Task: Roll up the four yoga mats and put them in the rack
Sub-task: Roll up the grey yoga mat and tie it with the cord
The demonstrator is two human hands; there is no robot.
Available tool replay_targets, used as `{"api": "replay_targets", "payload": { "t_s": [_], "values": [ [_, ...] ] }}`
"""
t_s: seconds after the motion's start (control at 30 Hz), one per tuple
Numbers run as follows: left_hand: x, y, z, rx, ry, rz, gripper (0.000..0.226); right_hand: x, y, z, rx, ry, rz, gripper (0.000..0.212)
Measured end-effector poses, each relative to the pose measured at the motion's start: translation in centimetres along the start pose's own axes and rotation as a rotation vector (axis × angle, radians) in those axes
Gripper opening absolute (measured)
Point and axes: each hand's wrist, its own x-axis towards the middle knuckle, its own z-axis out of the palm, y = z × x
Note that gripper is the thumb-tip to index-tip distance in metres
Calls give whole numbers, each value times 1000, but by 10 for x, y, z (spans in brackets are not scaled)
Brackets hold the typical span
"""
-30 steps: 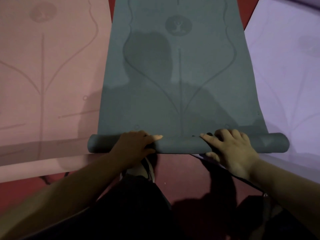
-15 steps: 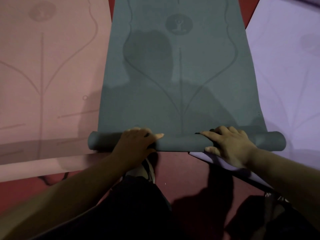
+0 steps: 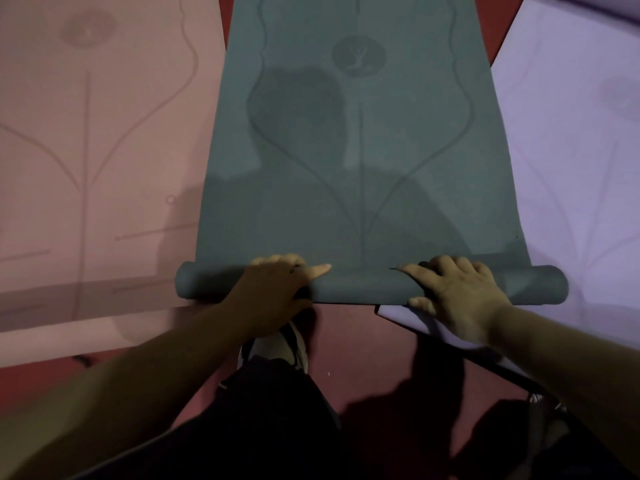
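Now the left hand [image 3: 273, 292] and right hand [image 3: 457, 299] curl over the rolled near end of the green mat [image 3: 360, 168] on the red floor [image 3: 349, 334]. The roll's ends overlap the pink mat [image 3: 97, 150] and purple mat [image 3: 571, 168] alongside.

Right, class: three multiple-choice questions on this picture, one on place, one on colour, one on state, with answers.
1. On which side of the green mat is the pink mat? A left; B right; C on top.
2. What colour is the mat that the left hand and right hand grip? A pink; B green; C purple.
3. How is the green mat? A flat; B partly rolled; C fully rolled.
Answers: 1 A, it lies to the left. 2 B, both grip the green one. 3 B, only the near end is rolled.
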Motion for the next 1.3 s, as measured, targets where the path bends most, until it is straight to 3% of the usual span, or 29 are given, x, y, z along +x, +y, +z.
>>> {"api": "replay_targets", "payload": {
  "t_s": [0.17,0.33,0.4,0.63,0.77,0.93,1.0,1.13,1.2,1.3],
  "values": [
    [0,-1,5,-26,50,-22,61,10,6,-11,47,-128,-29,69],
    [10,-4,-6,-59,-35,-72,63,-4,-10,8,-28,156,55,76],
    [12,-4,-7,-59,-40,-67,64,-1,-13,12,-19,197,81,72],
    [6,6,-1,106,54,-83,76,16,-3,-12,-38,-81,87,89],
    [7,6,7,128,109,-98,75,24,3,-22,18,-167,44,79],
    [16,-3,-2,57,55,-100,66,10,-1,1,-22,178,3,74],
    [21,-7,-5,38,2,-95,68,8,-2,7,-15,235,6,68],
    [26,-10,-7,43,-7,-90,70,19,5,-4,24,65,19,75],
    [22,-8,-2,134,101,-62,74,26,11,-13,5,-44,4,80],
    [17,-5,11,251,199,-49,89,37,16,-25,59,-143,-9,70]
  ]
}}
